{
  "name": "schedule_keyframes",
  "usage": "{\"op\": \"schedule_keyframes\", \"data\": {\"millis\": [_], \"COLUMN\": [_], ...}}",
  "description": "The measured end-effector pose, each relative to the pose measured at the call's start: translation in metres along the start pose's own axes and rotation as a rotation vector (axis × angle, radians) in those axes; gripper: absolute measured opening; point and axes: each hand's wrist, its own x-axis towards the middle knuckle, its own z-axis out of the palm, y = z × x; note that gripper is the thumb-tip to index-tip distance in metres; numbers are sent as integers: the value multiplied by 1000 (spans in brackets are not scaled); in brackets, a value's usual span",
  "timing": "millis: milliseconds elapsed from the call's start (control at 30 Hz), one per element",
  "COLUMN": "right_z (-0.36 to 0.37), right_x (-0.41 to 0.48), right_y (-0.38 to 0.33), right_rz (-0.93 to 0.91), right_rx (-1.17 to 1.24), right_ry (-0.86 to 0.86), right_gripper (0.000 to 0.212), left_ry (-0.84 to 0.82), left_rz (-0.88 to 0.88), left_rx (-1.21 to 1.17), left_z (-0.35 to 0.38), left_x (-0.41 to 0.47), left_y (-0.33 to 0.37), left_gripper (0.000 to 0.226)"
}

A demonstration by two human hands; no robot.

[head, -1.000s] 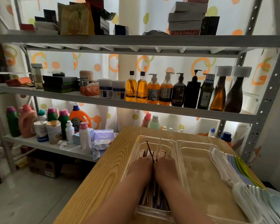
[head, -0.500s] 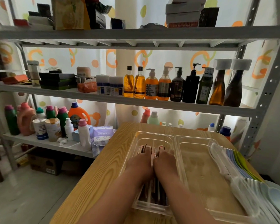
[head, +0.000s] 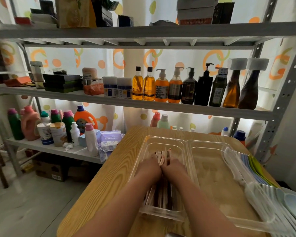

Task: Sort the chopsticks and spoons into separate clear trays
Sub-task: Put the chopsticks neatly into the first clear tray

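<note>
- In the left clear tray, the left hand and right hand sit side by side on the chopsticks. I cannot tell whether they grip or press.
- The dark stick that stood up a second ago now lies in the bundle.
- The right tray has open floor. The spoons lie along its right rim, at the tabletop edge.

The desk is honey-yellow wood with darker brown looping grain. Both trays are colourless and clear. The chopsticks mix dark brown and pale tan, some tips red and white. At the right edge the spoons run white, then pale blue, then lime green. The curtain is white with orange and yellow-green rings and dots. The shelf rack is grey. Mid-frame bottles are amber, orange, black and dark green. The detergent jug at left is orange, blue-capped.
</note>
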Motion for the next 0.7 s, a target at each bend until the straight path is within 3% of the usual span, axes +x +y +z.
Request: {"op": "schedule_keyframes", "data": {"millis": [100, 233, 333, 467, 600, 700], "right_z": [0, -4, -2, 6, 11, 11], "right_x": [-1, 0, 1, 3, 1, 1], "right_y": [1, 2, 4, -1, 2, 4], "right_rz": [20, 13, -74, -268, -270, -230], "right_rx": [143, 295, 310, 20, -309, -374], "right_ry": [-13, -19, 78, 227, 55, 56], "right_gripper": [40, 51, 57, 38, 31, 29], "left_ry": [-8, -3, 9, 67, 103, 77], "left_rz": [-66, -8, 55, 184, 238, 277], "left_rx": [-329, -581, -697, -378, 36, 211], "left_z": [-6, -9, -8, -5, -1, 3], "left_x": [-2, -4, -5, -4, -3, -5], "left_y": [-1, -3, -4, -4, -4, -3], "left_gripper": [51, 49, 54, 42, 34, 31]}}
